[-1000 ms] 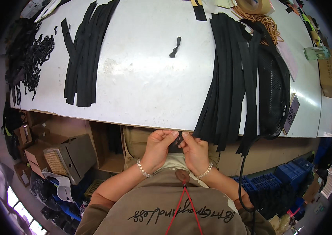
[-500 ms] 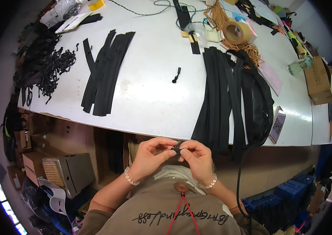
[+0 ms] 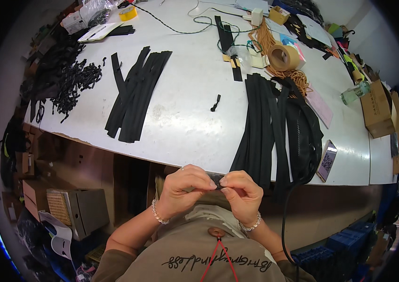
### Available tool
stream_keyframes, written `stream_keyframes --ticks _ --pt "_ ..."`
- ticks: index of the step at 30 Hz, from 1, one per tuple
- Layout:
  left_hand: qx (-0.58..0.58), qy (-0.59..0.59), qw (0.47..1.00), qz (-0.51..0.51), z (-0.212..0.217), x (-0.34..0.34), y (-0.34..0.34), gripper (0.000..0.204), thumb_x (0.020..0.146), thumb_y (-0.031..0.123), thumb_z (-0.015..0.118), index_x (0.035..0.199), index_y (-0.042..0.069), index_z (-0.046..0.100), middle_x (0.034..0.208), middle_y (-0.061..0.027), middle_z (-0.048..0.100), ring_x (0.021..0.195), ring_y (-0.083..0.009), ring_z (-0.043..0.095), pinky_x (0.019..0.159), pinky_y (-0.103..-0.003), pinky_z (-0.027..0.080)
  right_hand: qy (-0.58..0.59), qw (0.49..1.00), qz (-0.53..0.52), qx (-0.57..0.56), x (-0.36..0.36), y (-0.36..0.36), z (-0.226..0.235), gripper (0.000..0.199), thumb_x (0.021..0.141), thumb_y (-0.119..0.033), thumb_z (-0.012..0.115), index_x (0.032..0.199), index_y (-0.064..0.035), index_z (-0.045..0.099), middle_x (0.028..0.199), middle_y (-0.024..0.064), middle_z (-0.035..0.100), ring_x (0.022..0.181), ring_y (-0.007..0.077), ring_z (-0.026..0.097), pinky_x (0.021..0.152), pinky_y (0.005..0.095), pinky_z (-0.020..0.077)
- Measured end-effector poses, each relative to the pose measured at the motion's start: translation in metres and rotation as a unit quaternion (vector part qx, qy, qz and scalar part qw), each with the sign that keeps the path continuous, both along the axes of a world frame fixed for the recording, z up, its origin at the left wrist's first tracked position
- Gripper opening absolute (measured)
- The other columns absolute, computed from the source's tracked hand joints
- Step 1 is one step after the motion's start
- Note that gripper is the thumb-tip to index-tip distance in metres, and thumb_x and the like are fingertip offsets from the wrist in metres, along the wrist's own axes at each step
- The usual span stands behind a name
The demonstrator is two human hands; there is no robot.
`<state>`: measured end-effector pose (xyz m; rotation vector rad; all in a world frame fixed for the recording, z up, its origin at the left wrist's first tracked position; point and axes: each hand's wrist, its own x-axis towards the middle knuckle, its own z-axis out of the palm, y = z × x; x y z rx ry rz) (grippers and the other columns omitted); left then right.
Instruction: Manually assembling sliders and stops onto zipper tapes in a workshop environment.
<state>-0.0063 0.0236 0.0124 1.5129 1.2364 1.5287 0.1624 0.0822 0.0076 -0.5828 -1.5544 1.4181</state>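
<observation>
Both bare hands meet just off the near edge of the white, smooth-topped table (image 3: 190,129). The left hand (image 3: 185,188) and the right hand (image 3: 243,193) each pinch a small dark piece (image 3: 216,179) between thumb and fingertips; its full shape is hidden by the fingers. A short black pull with a rounded end (image 3: 215,103) lies alone on the tabletop, well apart from the hands. Long, flat black fabric strips (image 3: 257,136) hang over the near edge just beyond the right hand, beside a black mesh-panelled bag (image 3: 305,141). Toward the left edge lie a bundle of similar black strips (image 3: 136,105) and a tangled heap of small black pieces (image 3: 78,84).
</observation>
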Motion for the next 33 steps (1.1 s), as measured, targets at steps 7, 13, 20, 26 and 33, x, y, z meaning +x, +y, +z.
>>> stream_keyframes --ticks 7,13,20,26,33 --pt "0.007 0.008 1.0 0.002 0.0 -0.001 0.001 0.02 0.065 -0.01 0.065 0.077 0.006 0.065 0.079 -0.0048 0.065 0.078 -0.019 0.06 0.069 -0.028 0.048 0.0 1.0 -0.006 0.004 -0.002 0.002 -0.003 0.016 0.073 0.011 0.064 0.085 0.0012 0.062 0.088 0.0095 0.06 0.081 0.0168 0.058 0.07 0.0254 0.0467" --pt "-0.066 -0.025 0.998 0.007 0.005 0.001 0.0 0.013 0.069 -0.006 0.069 0.078 0.003 0.064 0.076 -0.0059 0.064 0.073 -0.0173 0.061 0.066 -0.027 0.048 -0.052 0.998 0.029 0.003 0.002 0.007 0.0 0.012 0.074 0.009 0.062 0.083 0.0017 0.061 0.085 0.009 0.06 0.075 0.016 0.058 0.066 0.0246 0.046" --pt "-0.211 -0.042 0.976 -0.013 -0.001 0.0 -0.002 0.009 0.073 0.0 0.07 0.077 0.0 0.063 0.076 -0.0056 0.063 0.07 -0.0103 0.058 0.065 -0.022 0.046 -0.089 0.988 0.053 -0.114 0.002 -0.002 -0.015 0.003 0.083 0.003 0.056 0.084 0.0026 0.058 0.082 0.0054 0.057 0.064 0.0077 0.051 0.055 0.0187 0.0407" --pt "-0.33 -0.231 0.911 -0.088 -0.001 -0.005 -0.001 0.013 0.08 0.002 0.064 0.093 0.0 0.067 0.082 -0.0045 0.066 0.077 -0.0078 0.059 0.07 -0.021 0.048 -0.08 0.957 0.153 -0.232 0.005 0.014 -0.008 0.016 0.092 -0.005 0.043 0.099 0.0014 0.056 0.083 0.0024 0.056 0.061 0.0055 0.051 0.057 0.0187 0.0418" --pt "-0.269 -0.186 0.944 -0.051 0.009 -0.005 0.004 0.016 0.082 0.002 0.061 0.098 -0.001 0.065 0.081 -0.0047 0.065 0.077 -0.0066 0.058 0.07 -0.021 0.047 0.007 0.886 0.245 -0.394 0.006 0.017 -0.014 0.019 0.09 -0.004 0.048 0.108 0.002 0.052 0.086 0.0029 0.057 0.062 0.0055 0.051 0.057 0.0187 0.0424"
